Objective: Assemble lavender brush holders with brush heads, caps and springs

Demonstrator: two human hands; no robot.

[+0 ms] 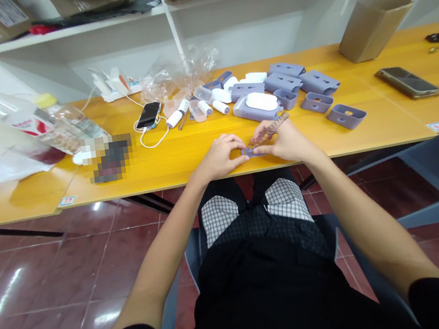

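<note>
My left hand [221, 156] and my right hand [284, 142] meet at the front edge of the yellow table [379, 109]. Both are closed in a pinch on a small lilac plastic part [252, 151] held between them. A coiled metal spring [269, 129] sticks up and to the right from that part, over my right hand's fingers. Just beyond my hands lie several lilac plastic housings [302, 83] and white inserts [262, 101].
A phone on a white cable [148, 115] lies to the left, with white rollers [174, 119] and clear bags [174, 75] behind. Bottles [66, 123] stand far left. A cardboard box [374, 25] and another phone [408, 82] are at right. Shelves run along the back.
</note>
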